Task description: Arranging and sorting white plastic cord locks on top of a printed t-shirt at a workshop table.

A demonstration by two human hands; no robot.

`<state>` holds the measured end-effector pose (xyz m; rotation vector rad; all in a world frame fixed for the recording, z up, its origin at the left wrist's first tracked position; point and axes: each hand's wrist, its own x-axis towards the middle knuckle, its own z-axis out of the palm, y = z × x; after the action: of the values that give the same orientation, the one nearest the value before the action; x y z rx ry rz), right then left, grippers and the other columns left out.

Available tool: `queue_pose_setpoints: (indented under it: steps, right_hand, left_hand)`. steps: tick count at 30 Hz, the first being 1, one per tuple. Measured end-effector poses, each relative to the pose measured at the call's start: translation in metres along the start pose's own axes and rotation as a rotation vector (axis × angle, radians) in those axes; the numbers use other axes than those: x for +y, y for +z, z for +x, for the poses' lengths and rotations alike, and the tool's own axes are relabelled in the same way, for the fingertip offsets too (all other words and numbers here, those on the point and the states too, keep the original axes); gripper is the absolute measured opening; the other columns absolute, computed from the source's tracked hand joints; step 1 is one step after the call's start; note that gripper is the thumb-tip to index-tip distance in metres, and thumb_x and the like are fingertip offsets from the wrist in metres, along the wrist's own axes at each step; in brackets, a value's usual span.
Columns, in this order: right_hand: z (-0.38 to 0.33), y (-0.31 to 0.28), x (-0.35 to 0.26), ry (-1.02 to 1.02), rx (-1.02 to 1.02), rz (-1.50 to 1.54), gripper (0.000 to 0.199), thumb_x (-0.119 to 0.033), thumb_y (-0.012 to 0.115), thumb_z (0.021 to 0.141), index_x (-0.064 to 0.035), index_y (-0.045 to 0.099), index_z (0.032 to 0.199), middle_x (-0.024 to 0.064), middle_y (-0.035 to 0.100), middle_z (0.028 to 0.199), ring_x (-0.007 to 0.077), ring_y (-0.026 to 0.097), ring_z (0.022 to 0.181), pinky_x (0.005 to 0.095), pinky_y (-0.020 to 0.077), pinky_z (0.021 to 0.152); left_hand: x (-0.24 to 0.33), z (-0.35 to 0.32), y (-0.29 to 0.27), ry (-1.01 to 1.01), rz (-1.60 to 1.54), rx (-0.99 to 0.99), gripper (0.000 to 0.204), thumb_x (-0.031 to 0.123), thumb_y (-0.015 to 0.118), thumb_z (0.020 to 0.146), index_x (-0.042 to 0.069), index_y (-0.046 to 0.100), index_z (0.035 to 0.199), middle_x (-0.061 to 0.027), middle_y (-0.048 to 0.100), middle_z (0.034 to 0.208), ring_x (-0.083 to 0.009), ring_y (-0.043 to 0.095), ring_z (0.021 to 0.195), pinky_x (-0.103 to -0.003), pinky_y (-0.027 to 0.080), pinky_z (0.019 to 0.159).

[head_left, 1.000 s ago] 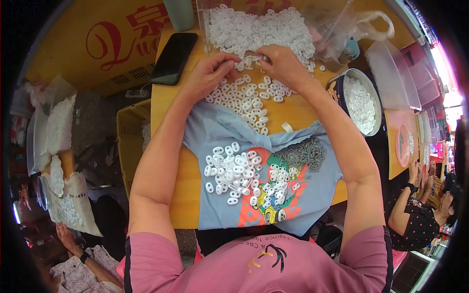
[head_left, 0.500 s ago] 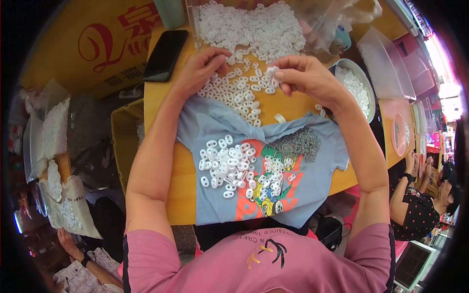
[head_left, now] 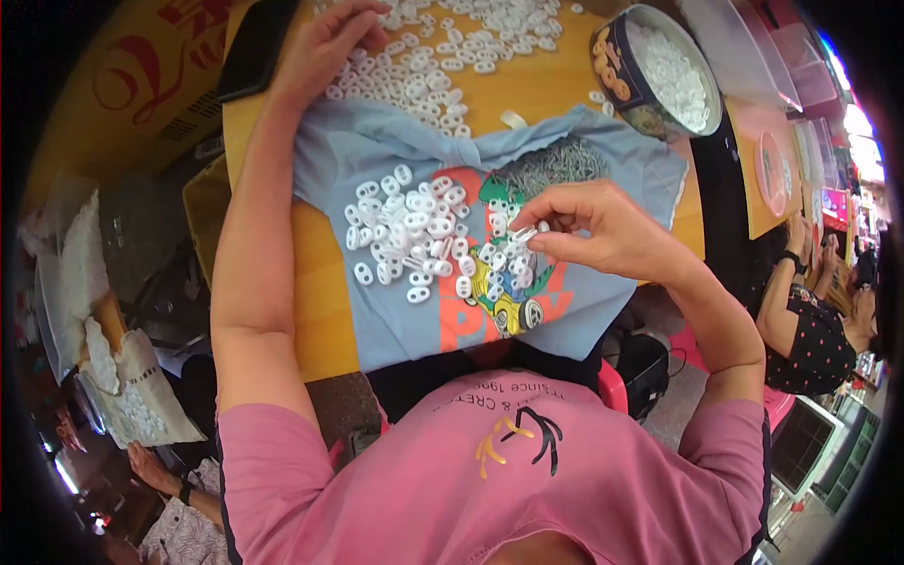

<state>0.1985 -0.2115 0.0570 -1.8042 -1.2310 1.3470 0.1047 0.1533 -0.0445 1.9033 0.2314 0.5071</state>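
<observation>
A light blue printed T-shirt (head_left: pixel 391 320) lies spread over the near edge of the table. It carries a heap of white oval plastic pieces with two holes (head_left: pixel 414 221), a group of smaller white two-holed pieces (head_left: pixel 494 254) and a tangle of thin grey metal bits (head_left: pixel 570 165). Over the smaller group, my right hand (head_left: pixel 603 231) pinches small white pieces between thumb and fingers. My left hand (head_left: pixel 330 47) rests at the far left beside loose white two-holed pieces (head_left: pixel 414 80), fingers loosely bent and apart, with nothing visible in them.
A round dark tin (head_left: pixel 617 71) filled with white pieces stands tilted at the far right. A black phone (head_left: pixel 254 47) lies at the far left edge of the wooden table (head_left: pixel 320 330). Clear plastic bins (head_left: pixel 739 56) sit beyond the tin. Other people work at both sides.
My right hand has come nearer, from the far loose pieces to the small group on the shirt, still pinching white pieces. The view has tilted, so the table appears higher.
</observation>
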Motion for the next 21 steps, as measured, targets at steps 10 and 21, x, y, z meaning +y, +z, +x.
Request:
queue_pose_setpoints:
  steps: [10,21]
  right_hand:
    - [-0.012,0.023,0.013,-0.177,0.230,-0.197,0.019,-0.005,0.075,0.085,-0.0007,0.068,0.102,0.0080,0.068,0.088,0.0167,0.064,0.074,0.0311,0.0500,0.066]
    - [-0.017,0.025,0.015,-0.176,0.247,-0.244,0.019,-0.012,0.077,0.088,0.0014,0.069,0.097,0.0075,0.067,0.078,0.0135,0.062,0.065,0.0306,0.0473,0.057]
  left_hand:
    - [0.028,0.000,0.013,-0.032,-0.051,-0.004,0.029,0.018,0.051,0.106,-0.005,0.064,0.118,-0.0045,0.068,0.086,-0.0100,0.061,0.076,-0.022,0.048,0.067]
    - [0.023,0.000,0.014,-0.020,-0.072,-0.007,0.029,0.019,0.052,0.106,-0.004,0.064,0.117,-0.0044,0.069,0.086,-0.0092,0.060,0.075,-0.021,0.048,0.066]
